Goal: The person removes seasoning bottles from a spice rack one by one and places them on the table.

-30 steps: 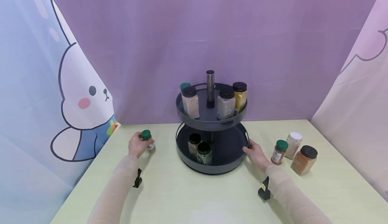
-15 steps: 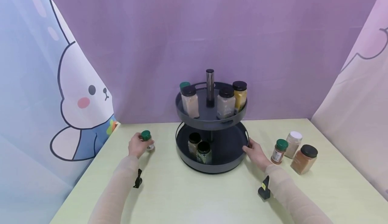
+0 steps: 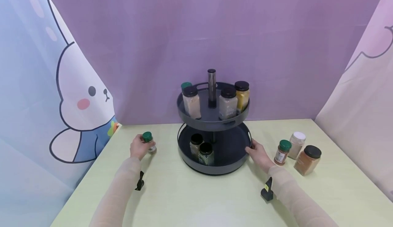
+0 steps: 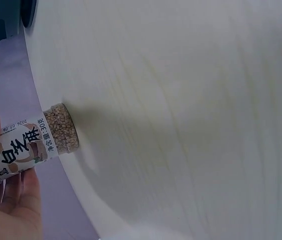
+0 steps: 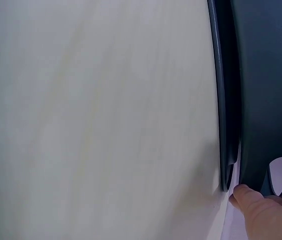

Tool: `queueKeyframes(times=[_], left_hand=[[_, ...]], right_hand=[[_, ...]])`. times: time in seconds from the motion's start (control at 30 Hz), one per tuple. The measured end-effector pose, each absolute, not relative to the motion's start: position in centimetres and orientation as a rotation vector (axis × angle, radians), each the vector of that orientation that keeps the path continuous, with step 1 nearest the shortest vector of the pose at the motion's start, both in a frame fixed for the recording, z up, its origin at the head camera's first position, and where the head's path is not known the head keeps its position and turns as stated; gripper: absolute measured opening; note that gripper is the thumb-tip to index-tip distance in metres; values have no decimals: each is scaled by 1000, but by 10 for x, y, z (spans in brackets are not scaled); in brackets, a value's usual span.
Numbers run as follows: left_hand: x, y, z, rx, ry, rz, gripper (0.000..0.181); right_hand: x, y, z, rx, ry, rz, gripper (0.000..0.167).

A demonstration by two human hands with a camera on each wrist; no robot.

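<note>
A purple cloth (image 3: 147, 66) hangs behind everything, well beyond the fingers of both hands. Below it spreads the pale green surface (image 3: 190, 199), reaching out on every side of them.

Between the two sets of fingers stands the dark two-tier stand (image 3: 213, 126). Its lower tray (image 3: 212, 169) meets the right fingers at the side; its upper tray (image 3: 210, 115) sits above and left of them.

The right hand (image 3: 258, 156) grips that lower side, thumb against the wall just beside the handle cut-out, the other fingers partly hidden. The left hand (image 3: 140, 147) pinches a small jar, thumb on one side and fingers on the other.

Off to the right of the right fingers I see a big orange-brown jar (image 3: 307, 162), with a white-lidded jar (image 3: 296, 145) just beside it. Up and left of those same fingers, the upper tray carries a pale jar (image 3: 192, 105), a greyish jar (image 3: 228, 107) and a yellow jar (image 3: 243, 99), all black-lidded, plus a green-lidded one (image 3: 186, 85) mostly hidden.

Smaller are two black-lidded jars (image 3: 206, 156) in the lower tray, left of the right fingers, and a reddish jar (image 3: 280, 156) to their right. In the left fingers is the sesame jar (image 4: 23, 145), green-capped; I can't tell whether its base touches the surface.
</note>
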State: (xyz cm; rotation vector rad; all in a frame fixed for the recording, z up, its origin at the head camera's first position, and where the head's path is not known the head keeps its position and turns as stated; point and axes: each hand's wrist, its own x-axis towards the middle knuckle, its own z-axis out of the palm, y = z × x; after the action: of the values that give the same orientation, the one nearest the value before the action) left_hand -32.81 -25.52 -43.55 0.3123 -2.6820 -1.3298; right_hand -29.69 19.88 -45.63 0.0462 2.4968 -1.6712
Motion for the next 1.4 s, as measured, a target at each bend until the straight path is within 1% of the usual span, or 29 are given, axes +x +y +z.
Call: queueKeyframes(times=[0.2, 0.4, 0.63, 0.77, 1.1, 1.4], left_hand=[[-329, -256, -438, 328, -2682, -1362, 59], [-329, -255, -437, 328, -2693, -1388, 65], [-323, -255, -427, 291, -2696, -1459, 74], [-324, -257, -422, 247, -2675, -1486, 75], [-323, -253, -399, 48, -2713, -1305, 68], [-319, -229, -383, -165, -2730, -1266, 61]], right_hand=[[-298, 199, -457, 45, 2501, -1675, 61], [-298, 199, -457, 50, 2496, -1688, 61], [-298, 198, -457, 46, 2492, -1701, 61], [-297, 198, -457, 44, 2488, -1701, 61], [-296, 198, -457, 35, 2480, -1714, 61], [-296, 199, -456, 28, 2486, -1710, 61]])
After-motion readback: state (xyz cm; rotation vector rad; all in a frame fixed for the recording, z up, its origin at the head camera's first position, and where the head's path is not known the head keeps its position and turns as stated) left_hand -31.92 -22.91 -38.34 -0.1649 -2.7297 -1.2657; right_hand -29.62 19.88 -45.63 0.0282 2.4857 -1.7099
